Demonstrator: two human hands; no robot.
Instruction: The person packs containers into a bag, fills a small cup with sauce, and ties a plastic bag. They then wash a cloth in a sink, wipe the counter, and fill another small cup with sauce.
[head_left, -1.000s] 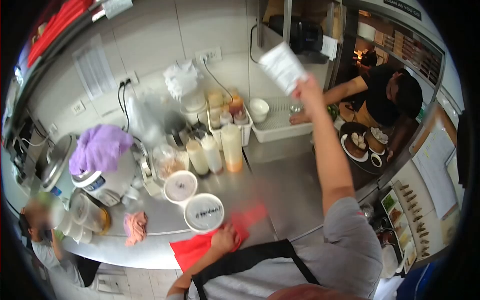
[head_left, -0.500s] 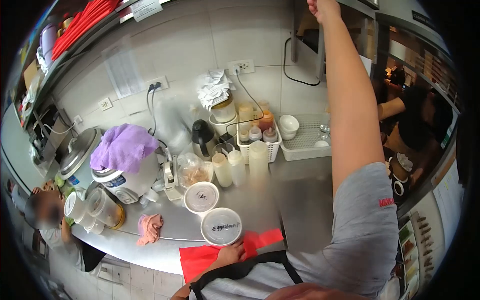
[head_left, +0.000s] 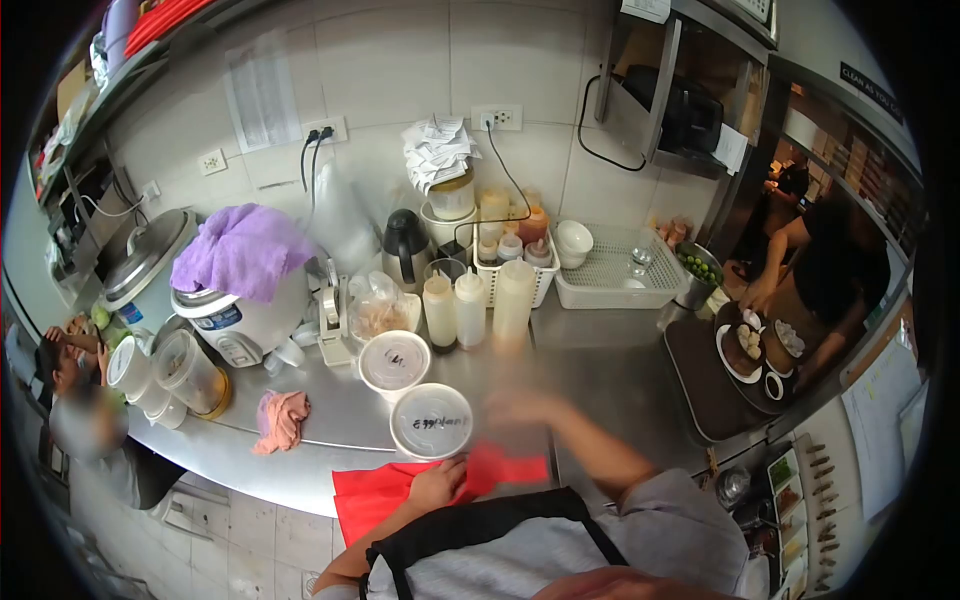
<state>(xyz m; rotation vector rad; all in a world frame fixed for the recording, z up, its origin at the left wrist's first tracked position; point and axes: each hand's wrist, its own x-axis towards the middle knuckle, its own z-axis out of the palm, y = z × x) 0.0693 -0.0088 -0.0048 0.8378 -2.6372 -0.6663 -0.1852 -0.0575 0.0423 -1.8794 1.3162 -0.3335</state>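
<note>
Your left hand [head_left: 438,484] rests on a red cloth [head_left: 372,497] at the counter's near edge, just below a lidded tub marked "Eggplant" [head_left: 431,430]; whether its fingers grip the fabric, you cannot tell. Your right hand [head_left: 520,402], blurred over the steel counter [head_left: 610,385] to the tub's right, hides its finger spread too. Squeeze bottles [head_left: 512,308] stand farther back, while at far right a co-worker [head_left: 840,250] reaches toward plated food [head_left: 743,352].
</note>
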